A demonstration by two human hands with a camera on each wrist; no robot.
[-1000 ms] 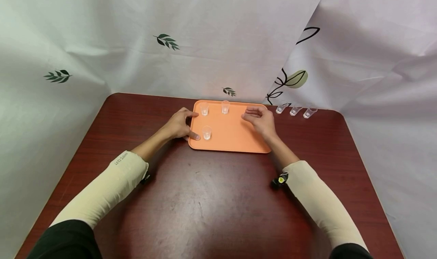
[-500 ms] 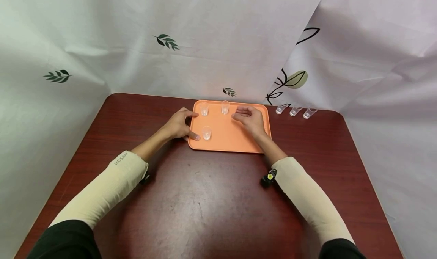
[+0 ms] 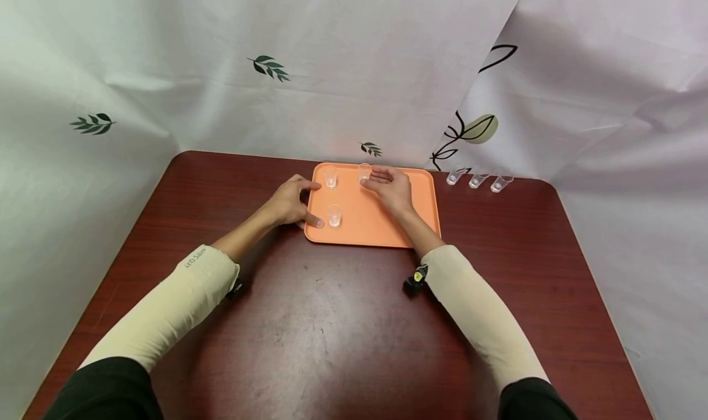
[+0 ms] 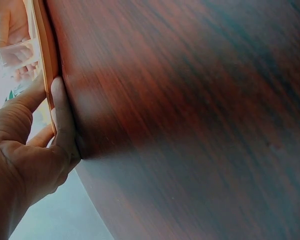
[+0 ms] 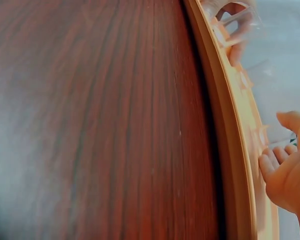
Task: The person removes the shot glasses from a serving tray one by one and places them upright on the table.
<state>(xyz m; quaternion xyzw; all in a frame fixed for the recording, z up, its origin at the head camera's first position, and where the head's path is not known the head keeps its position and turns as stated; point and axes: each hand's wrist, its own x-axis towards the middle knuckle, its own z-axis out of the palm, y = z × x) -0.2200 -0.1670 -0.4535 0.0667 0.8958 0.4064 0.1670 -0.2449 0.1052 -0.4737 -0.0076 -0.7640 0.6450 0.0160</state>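
A: How will the cup (image 3: 364, 173) handle?

B: Light, I judge, and thin-walled; clear plastic, so it may flex or tip under a hard squeeze; best pinched low on its sides with thumb and fingers.

A: Where is it?

B: Upright on the orange tray (image 3: 381, 226), at about twelve o'clock, near the far rim; two more cups stand at ten and eight o'clock.

A: And the hands?

B: The right hand (image 3: 390, 189) reaches it, fingers lightly curled at the cup; whether they pinch it yet I cannot tell; the left hand (image 3: 289, 202) rests spread against the tray's nine o'clock edge, thumb on the rim; the tray lies on the desk (image 3: 343, 334).
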